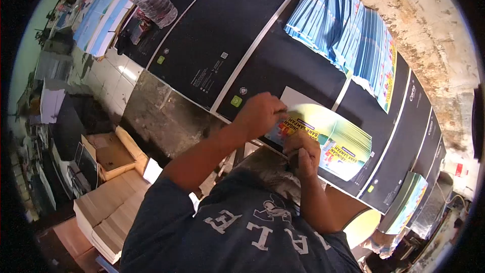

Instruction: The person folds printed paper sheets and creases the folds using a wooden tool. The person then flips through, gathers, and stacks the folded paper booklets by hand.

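My left hand (pixel 260 115) is closed with the fingertips pinched at the left edge of a yellow-green printed booklet cover (pixel 316 116). A small dark bit shows at its fingertips, too small to name. Curled over the lower part of that cover is my right hand (pixel 303 152), its fingers pressed together. What it grips, if anything, is hidden. Beside it on the right lies a fanned stack of the same covers (pixel 351 144), reading "Bank Sampah". A plain pale sheet (pixel 298 96) sticks out behind the cover.
Black wrapped packs (pixel 192 40) form the work surface. A long fanned row of blue booklets (pixel 348 35) lies at the far side, by a stained wall. A water bottle (pixel 156 7) rests top left. Paper stacks (pixel 113 207) and an open carton (pixel 108 154) stand lower left; another booklet stack (pixel 406 202) lies right.
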`<action>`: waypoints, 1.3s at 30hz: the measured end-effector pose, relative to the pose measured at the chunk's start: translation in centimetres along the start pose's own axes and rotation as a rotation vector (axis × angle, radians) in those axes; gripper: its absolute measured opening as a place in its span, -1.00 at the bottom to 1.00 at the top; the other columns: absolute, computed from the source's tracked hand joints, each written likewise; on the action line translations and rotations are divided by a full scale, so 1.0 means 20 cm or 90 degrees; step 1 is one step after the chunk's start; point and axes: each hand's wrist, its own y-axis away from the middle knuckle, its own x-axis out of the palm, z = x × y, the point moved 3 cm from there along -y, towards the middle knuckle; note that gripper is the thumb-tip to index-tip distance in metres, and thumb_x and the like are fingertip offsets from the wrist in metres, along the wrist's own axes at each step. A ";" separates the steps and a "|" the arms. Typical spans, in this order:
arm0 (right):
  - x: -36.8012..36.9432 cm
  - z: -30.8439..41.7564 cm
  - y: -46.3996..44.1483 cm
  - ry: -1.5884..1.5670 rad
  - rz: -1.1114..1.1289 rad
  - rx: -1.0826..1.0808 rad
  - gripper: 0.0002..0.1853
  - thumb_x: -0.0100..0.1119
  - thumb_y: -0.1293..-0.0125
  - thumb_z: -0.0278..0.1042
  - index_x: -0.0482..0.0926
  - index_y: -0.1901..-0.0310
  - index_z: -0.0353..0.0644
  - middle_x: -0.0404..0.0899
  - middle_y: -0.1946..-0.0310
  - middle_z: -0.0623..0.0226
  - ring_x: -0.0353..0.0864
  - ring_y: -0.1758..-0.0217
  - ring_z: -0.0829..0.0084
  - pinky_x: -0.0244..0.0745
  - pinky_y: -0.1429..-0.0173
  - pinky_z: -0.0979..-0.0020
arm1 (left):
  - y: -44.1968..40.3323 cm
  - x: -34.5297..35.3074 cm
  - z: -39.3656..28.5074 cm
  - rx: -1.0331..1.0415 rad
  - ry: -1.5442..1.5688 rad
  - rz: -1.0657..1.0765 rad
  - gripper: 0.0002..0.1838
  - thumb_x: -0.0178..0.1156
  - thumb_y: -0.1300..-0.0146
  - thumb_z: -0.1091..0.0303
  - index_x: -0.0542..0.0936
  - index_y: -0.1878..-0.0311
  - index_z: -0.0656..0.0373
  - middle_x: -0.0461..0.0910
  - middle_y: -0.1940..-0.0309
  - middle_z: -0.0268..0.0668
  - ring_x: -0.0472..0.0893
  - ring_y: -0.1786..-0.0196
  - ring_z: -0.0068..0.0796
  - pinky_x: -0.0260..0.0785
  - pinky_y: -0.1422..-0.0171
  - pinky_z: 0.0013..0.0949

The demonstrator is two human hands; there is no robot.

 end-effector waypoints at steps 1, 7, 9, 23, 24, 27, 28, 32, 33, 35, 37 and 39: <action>-0.01 0.01 -0.01 0.021 0.027 -0.031 -0.52 -0.06 -0.37 -0.01 0.58 0.47 -0.29 0.58 0.46 0.15 0.54 0.35 0.15 0.38 0.16 0.20 | 0.01 -0.01 -0.02 -0.006 -0.017 0.039 -0.67 0.43 -0.15 0.16 0.71 0.12 0.18 0.69 0.17 -0.11 0.65 0.05 -0.11 0.47 -0.07 -0.09; -0.02 0.00 -0.02 -0.048 0.018 -0.007 -0.51 -0.04 -0.37 0.00 0.57 0.47 -0.31 0.57 0.48 0.14 0.53 0.38 0.16 0.37 0.21 0.21 | -0.17 -0.05 -0.05 0.139 -0.228 0.085 -0.47 0.38 -0.20 0.18 0.58 -0.27 -0.11 0.36 -0.42 -0.18 0.30 -0.44 -0.03 0.24 -0.38 0.13; -0.02 -0.01 0.00 -0.056 0.012 -0.004 -0.50 -0.04 -0.37 0.00 0.58 0.47 -0.31 0.56 0.48 0.14 0.53 0.39 0.16 0.37 0.23 0.21 | -0.20 -0.06 -0.06 0.328 -0.281 0.136 -0.43 0.36 -0.22 0.17 0.53 -0.33 -0.22 0.23 -0.53 -0.24 0.16 -0.54 -0.01 0.15 -0.45 0.22; 0.05 0.01 -0.02 -0.011 0.101 -0.102 -0.61 -0.08 -0.26 0.00 0.58 0.43 -0.13 0.60 0.40 0.16 0.55 0.41 0.03 0.41 0.16 0.11 | -0.23 0.06 0.14 0.363 -0.235 0.347 -0.55 0.11 -0.36 -0.19 0.56 -0.29 -0.46 0.14 -0.60 -0.46 -0.02 -0.65 -0.09 -0.27 -0.61 0.37; 0.10 0.00 0.00 -0.014 0.090 -0.088 -0.61 -0.08 -0.26 0.00 0.58 0.43 -0.13 0.60 0.40 0.16 0.55 0.41 0.03 0.41 0.16 0.11 | -0.21 0.06 0.15 0.363 -0.225 0.363 -0.55 0.11 -0.36 -0.19 0.56 -0.29 -0.46 0.14 -0.60 -0.46 -0.02 -0.65 -0.09 -0.27 -0.61 0.37; 0.15 -0.02 -0.05 0.039 0.070 -0.119 -0.53 -0.15 -0.38 0.00 0.60 0.49 -0.12 0.58 0.55 0.28 0.56 0.48 0.21 0.40 0.25 0.19 | -0.24 0.07 0.17 0.369 -0.201 0.315 -0.54 0.09 -0.37 -0.21 0.56 -0.29 -0.45 0.14 -0.60 -0.48 -0.01 -0.65 -0.10 -0.29 -0.62 0.36; 0.19 -0.02 -0.06 0.022 0.102 -0.133 -0.57 -0.12 -0.35 -0.01 0.60 0.48 -0.11 0.58 0.53 0.28 0.56 0.47 0.21 0.40 0.24 0.19 | -0.22 0.07 0.17 0.359 -0.204 0.318 -0.54 0.09 -0.38 -0.21 0.55 -0.29 -0.44 0.14 -0.60 -0.49 -0.01 -0.65 -0.11 -0.28 -0.62 0.36; 0.28 0.05 -0.17 -0.039 0.153 -0.159 -0.69 -0.04 -0.24 -0.08 0.58 0.45 -0.09 0.60 0.45 0.30 0.56 0.41 0.20 0.40 0.22 0.20 | -0.23 0.04 0.13 0.332 -0.250 0.348 -0.55 0.10 -0.39 -0.16 0.56 -0.30 -0.42 0.14 -0.60 -0.50 -0.01 -0.66 -0.22 -0.31 -0.66 0.27; 0.25 0.20 -0.23 -0.063 0.179 -0.187 -0.84 0.06 0.00 -0.24 0.56 0.47 -0.10 0.56 0.49 0.27 0.55 0.43 0.11 0.39 0.23 0.09 | -0.23 0.04 0.13 0.321 -0.225 0.352 -0.55 0.12 -0.38 -0.15 0.57 -0.29 -0.38 0.14 -0.60 -0.51 -0.01 -0.66 -0.24 -0.34 -0.66 0.26; 0.24 -0.01 -0.14 -0.050 0.146 -0.173 -0.84 0.05 -0.02 -0.24 0.56 0.47 -0.10 0.54 0.50 0.29 0.54 0.43 0.12 0.38 0.24 0.10 | -0.23 0.05 0.14 0.310 -0.226 0.352 -0.55 0.13 -0.37 -0.13 0.57 -0.29 -0.36 0.14 -0.60 -0.51 -0.01 -0.66 -0.25 -0.35 -0.66 0.26; 0.22 0.01 -0.15 0.006 0.144 -0.169 -0.84 0.01 -0.07 -0.28 0.55 0.48 -0.13 0.51 0.54 0.28 0.53 0.44 0.12 0.38 0.27 0.11 | -0.24 0.03 0.10 0.295 -0.249 0.376 -0.55 0.18 -0.36 -0.08 0.58 -0.29 -0.33 0.15 -0.59 -0.52 0.00 -0.66 -0.27 -0.37 -0.67 0.24; 0.20 0.03 -0.15 -0.031 0.116 -0.154 -0.83 0.01 -0.09 -0.27 0.54 0.48 -0.14 0.50 0.55 0.27 0.52 0.46 0.10 0.37 0.27 0.11 | -0.24 0.01 0.07 0.293 -0.266 0.393 -0.55 0.19 -0.35 -0.08 0.58 -0.29 -0.33 0.15 -0.60 -0.52 0.00 -0.66 -0.27 -0.37 -0.67 0.25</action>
